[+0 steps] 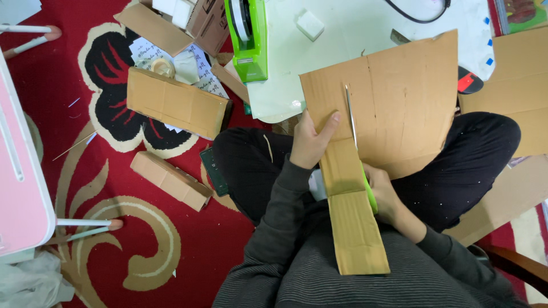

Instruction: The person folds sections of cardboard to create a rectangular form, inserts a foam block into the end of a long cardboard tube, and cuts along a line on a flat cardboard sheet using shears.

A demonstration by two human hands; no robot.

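A large brown cardboard sheet (399, 97) lies over my lap and a low white table. My left hand (311, 140) grips its left edge, thumb on top. My right hand (383, 194) holds green-handled scissors (357, 137), whose blades point away from me along a cut in the sheet. A long cardboard strip (354, 222), partly cut free, hangs down toward my chest between the two hands.
A green tape dispenser (248, 37) stands on the white table (342, 40). Folded cardboard boxes (174, 102) and a smaller one (170, 179) lie on the red patterned carpet (68, 85) at left. More cardboard (519, 85) lies at right. A pink table (20, 177) fills the left edge.
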